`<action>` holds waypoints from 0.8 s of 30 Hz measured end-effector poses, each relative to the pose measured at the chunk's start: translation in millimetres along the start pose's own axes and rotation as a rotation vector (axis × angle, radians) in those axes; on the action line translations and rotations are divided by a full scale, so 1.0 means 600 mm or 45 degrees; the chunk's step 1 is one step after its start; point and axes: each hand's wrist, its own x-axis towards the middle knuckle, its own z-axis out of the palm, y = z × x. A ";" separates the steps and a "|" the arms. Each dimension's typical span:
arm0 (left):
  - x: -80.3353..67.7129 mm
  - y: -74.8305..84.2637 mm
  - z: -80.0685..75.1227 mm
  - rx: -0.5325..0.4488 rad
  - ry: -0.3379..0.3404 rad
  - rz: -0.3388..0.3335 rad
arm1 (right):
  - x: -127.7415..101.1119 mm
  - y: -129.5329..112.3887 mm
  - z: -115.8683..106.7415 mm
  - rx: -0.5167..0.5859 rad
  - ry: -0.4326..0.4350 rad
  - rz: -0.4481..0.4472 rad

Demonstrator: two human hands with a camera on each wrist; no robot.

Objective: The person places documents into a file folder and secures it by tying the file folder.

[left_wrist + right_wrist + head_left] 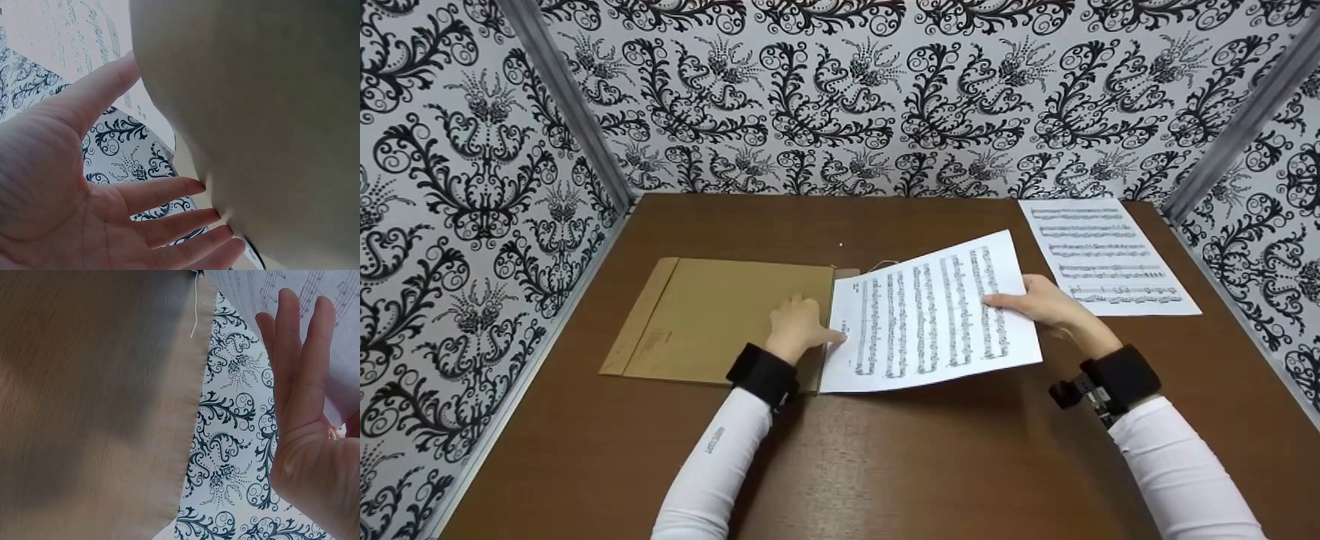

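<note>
My left hand (797,327) flat, fingers straight, pinning envelope (720,319) on table (885,465) so it stays put; right hand (1046,304) pinches music sheet (930,315), angled at envelope mouth; second sheet (1110,255) lies aside.

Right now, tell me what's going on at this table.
A person is handling a sheet of music beside a brown envelope on a wooden table. The right hand holds the sheet's right edge, thumb on top, lifted off the table. The left hand rests with straight fingers on the envelope at its open end. A second music sheet lies flat at the far right.
</note>
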 end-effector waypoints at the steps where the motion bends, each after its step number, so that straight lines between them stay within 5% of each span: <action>1: 0.000 0.000 0.000 0.000 0.002 0.000 | 0.001 -0.001 0.000 0.002 0.000 -0.001; 24: 0.002 -0.015 0.005 -0.075 0.079 0.023 | 0.024 0.009 0.006 0.004 -0.010 0.019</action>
